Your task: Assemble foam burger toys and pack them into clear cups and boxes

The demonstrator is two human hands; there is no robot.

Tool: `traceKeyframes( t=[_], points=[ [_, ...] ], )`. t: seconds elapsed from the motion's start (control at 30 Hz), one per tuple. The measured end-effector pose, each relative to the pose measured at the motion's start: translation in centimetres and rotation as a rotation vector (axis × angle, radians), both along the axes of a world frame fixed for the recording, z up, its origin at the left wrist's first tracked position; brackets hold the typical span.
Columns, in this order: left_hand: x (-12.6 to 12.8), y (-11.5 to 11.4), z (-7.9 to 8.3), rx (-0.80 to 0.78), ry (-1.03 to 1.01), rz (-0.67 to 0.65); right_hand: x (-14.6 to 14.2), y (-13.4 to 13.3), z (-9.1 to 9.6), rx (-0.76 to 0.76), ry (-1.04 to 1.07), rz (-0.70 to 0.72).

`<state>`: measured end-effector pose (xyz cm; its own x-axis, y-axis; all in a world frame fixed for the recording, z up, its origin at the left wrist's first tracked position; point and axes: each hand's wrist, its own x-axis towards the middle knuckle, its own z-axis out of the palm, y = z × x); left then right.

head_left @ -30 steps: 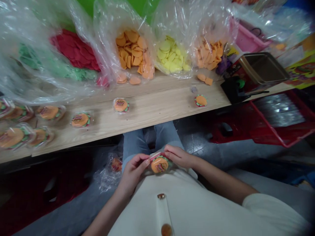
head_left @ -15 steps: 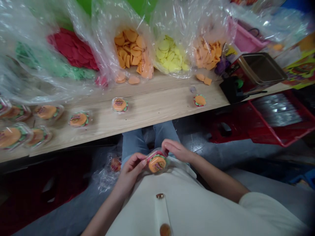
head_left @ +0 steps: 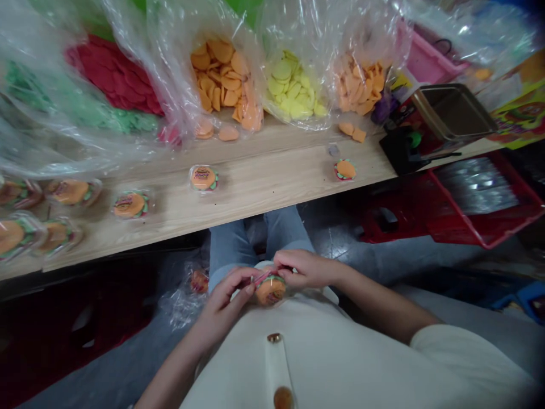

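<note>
Over my lap, both hands grip a clear plastic case with a toy burger (head_left: 271, 291) inside; its orange bun carries a printed logo, with green and red layers at the rim. My left hand (head_left: 232, 292) pinches the case's left edge between thumb and fingers. On its upper right edge, my right hand (head_left: 303, 268) has its fingers and thumb closed. Several similar cased burgers stand on the wooden table, one of them a cased burger (head_left: 203, 178) near the middle. Farther right lies a burger stack (head_left: 344, 169) with a plain orange top.
Along the table's back lie plastic bags of red discs (head_left: 114, 74), orange pieces (head_left: 225, 74), yellow pieces (head_left: 293, 85) and peach pieces (head_left: 360, 85). A metal tin (head_left: 451, 113) and a pink basket (head_left: 430, 54) stand right. Below is a red crate (head_left: 489, 241).
My right hand has moved down and left onto the case's edge, its fingers now closing there. The case is tilted differently. My left hand keeps its hold.
</note>
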<state>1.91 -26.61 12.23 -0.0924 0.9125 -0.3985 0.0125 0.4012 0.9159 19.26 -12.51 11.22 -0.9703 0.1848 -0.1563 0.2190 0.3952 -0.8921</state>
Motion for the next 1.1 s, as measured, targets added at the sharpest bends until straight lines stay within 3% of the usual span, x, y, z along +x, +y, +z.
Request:
traceKeyframes(
  t=[0.1,0.23,0.37,0.47,0.6,0.77,0.83,1.03,1.1],
  points=[
    [0.3,0.8,0.5,0.139,0.198,-0.068,-0.2,-0.4,0.5,0.097,0.085,0.061],
    [1.3,1.3,0.1,0.189,0.203,-0.050,-0.1,-1.2,0.6,0.118,0.129,0.068],
    [1.7,1.0,-0.8,0.173,0.219,0.041,0.1,-1.9,-0.8,0.087,0.108,0.013],
    [1.1,0.5,-1.4,0.046,0.121,0.081,-0.1,-1.9,-2.3,0.027,0.097,-0.102],
    [0.5,-0.5,-2.1,-0.199,-0.242,0.220,-0.3,-2.1,-3.8,-0.047,0.091,-0.259],
    [1.8,-0.5,-2.9,-0.310,-0.498,0.494,-0.8,-3.7,-4.7,0.006,-0.139,-0.682],
    [2.1,0.1,-3.1,-0.349,-0.580,0.559,-1.2,-3.7,-5.1,-0.047,-0.182,-0.758],
    [0.3,4.0,-3.5,-0.227,-0.601,0.655,-4.3,0.7,-6.1,-0.367,-0.086,-0.754],
    [-0.6,5.9,-3.4,-0.165,-0.606,0.706,-5.7,2.8,-5.8,-0.449,-0.060,-0.823]
  ],
)
